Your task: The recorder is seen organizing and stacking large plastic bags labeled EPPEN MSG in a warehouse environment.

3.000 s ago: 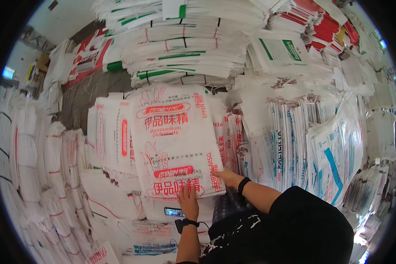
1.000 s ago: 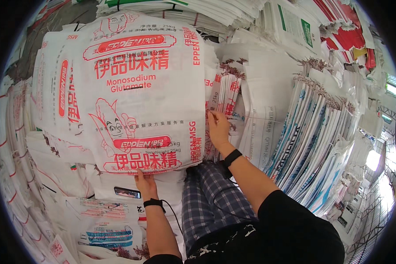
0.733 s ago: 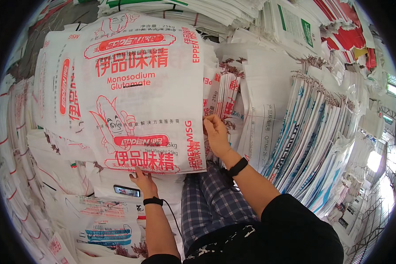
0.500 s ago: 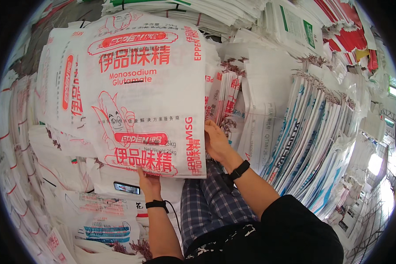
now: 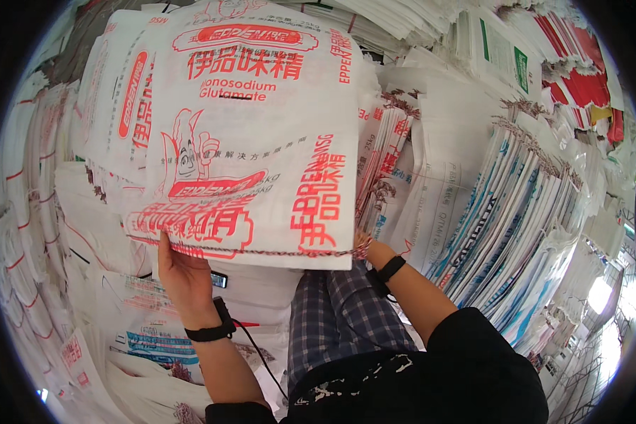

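Note:
A large white sack with red print and a cartoon figure is spread out before me. Along its lower edge runs a dark, twisted stitched seam, ending in a reddish tuft of thread at the right corner. My left hand grips the lower edge toward the left, thumb on top and the other fingers mostly underneath. At the lower right corner my right hand is closed by the thread tuft, its fingertips largely hidden by the sack and tuft. Similar printed sacks lie beneath and to the left.
To the right stands a long row of folded sacks with blue print and frayed thread ends. More piles with green and red sacks rise at the far right. A phone lies partly covered beyond my left hand. Stacked sacks line the left side.
My left hand has shifted left along the lower edge, and my right hand has moved down to the corner. The lower edge has curled, bringing the stitched seam into sight.

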{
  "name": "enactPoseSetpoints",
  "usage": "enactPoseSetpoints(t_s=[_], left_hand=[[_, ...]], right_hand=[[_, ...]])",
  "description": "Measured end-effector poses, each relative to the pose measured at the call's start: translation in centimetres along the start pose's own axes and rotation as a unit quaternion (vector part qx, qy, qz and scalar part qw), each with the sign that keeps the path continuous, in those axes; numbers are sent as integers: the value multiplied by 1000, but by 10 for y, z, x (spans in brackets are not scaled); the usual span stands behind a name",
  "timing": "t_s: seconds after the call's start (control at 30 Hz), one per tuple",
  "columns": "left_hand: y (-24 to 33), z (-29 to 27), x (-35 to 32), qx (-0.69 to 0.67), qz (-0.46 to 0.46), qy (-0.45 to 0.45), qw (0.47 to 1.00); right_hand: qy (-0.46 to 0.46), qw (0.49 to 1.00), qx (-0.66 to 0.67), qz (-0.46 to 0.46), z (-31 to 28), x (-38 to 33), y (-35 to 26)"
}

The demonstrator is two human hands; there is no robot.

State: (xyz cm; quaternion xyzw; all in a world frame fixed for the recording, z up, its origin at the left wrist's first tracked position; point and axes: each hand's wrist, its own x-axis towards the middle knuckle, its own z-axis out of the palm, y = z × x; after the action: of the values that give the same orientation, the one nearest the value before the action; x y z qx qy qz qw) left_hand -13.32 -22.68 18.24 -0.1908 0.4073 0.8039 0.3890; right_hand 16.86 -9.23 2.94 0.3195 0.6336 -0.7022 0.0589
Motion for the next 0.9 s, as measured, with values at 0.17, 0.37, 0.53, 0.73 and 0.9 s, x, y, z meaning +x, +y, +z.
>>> enactPoseSetpoints(t_s=[0.17,0.37,0.53,0.73,0.9], left_hand=[[-18,-14,7,67,7,15,998],[-80,-127,35,111,-90,104,984],[-125,-177,53,205,-64,192,958],[-151,-174,56,197,-29,267,943],[-155,-182,53,220,16,320,922]], right_hand=[[-8,933,-303,-196,21,-12,18],[-4,954,-265,-139,23,-15,16],[-29,949,-280,-145,25,-13,1],[-15,893,-422,-155,28,-24,-7],[-37,957,-286,-39,33,-31,-14]])
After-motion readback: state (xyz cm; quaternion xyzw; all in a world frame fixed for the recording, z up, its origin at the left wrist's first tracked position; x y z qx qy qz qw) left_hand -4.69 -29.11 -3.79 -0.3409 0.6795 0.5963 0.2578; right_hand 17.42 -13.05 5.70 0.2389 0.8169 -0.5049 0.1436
